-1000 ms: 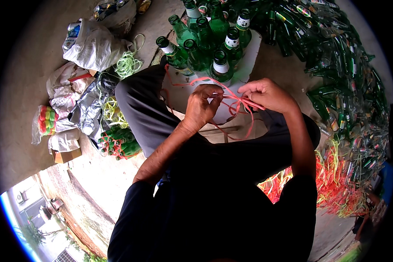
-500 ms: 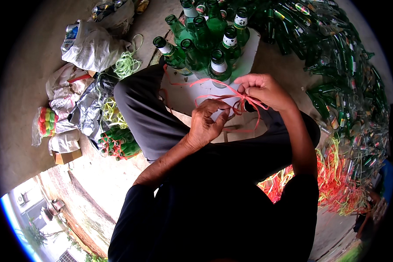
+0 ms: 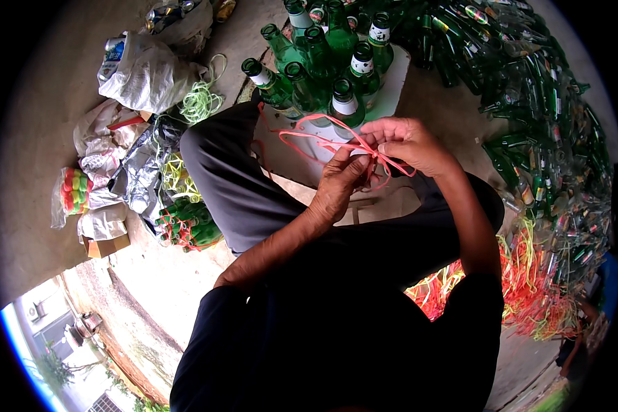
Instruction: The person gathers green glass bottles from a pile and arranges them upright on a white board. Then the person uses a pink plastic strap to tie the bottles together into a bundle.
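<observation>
Between my hands is a bunched, knotted pink plastic twine (image 3: 378,159), with loops spreading left over the white board (image 3: 384,103). My left hand (image 3: 338,182) pinches it from below left, thumb against the fingers. From the right, my right hand (image 3: 412,145) grips the knotted part between thumb and fingers. Just beyond my hands a group of green glass bottles (image 3: 345,106) stands upright on the board, several with white neck labels. A strand of the twine reaches left toward my knee, near the closest bottles.
A large heap of green bottles (image 3: 529,123) lies to the right. Red and yellow twine (image 3: 522,275) is piled by my right side. At left are a white plastic bag (image 3: 147,79), pale green twine (image 3: 201,101) and a tied bundle of green bottles (image 3: 189,223).
My left hand has moved right and slightly up, closer to my right hand. The pink loops have shifted and now bulge higher in front of the bottles.
</observation>
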Demonstrator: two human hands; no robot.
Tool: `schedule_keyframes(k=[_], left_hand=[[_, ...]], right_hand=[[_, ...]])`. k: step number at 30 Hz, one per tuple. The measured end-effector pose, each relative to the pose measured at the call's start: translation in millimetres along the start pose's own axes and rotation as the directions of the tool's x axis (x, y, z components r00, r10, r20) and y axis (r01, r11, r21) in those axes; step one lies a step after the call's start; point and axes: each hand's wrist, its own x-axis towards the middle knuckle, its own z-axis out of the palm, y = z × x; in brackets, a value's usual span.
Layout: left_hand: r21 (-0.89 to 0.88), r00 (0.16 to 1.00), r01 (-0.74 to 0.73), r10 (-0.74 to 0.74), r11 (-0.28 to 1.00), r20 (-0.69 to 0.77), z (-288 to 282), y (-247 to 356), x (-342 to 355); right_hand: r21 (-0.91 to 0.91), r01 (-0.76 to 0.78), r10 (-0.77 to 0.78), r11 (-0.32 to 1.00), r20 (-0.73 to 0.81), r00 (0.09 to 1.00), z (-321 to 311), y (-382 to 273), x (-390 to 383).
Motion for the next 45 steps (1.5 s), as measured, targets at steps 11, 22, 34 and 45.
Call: schedule_keyframes(k=[11,22,34,45], left_hand=[[-0.036,0.995,-0.061,0.058,0.997,-0.077,-14.8,-3.6,1.0],[-0.022,0.989,-0.059,0.055,0.998,-0.135,-17.4,-1.9,2.9],[0.306,0.95,-0.264,0.302,0.915,-0.082,-19.5,11.0,-12.5],[0.486,0.882,-0.175,0.356,0.856,-0.309,-76.8,37.4,-28.0]], right_hand=[[-0.192,-0.036,0.04,0.981,0.016,0.999,-3.4,8.9,1.2],[-0.251,-0.151,0.14,0.956,-0.06,0.988,1.2,3.6,-2.1],[-0.364,-0.072,0.081,0.929,0.009,0.997,2.8,0.0,-3.4],[-0.303,-0.045,0.033,0.952,-0.044,0.999,-4.2,1.9,-3.1]])
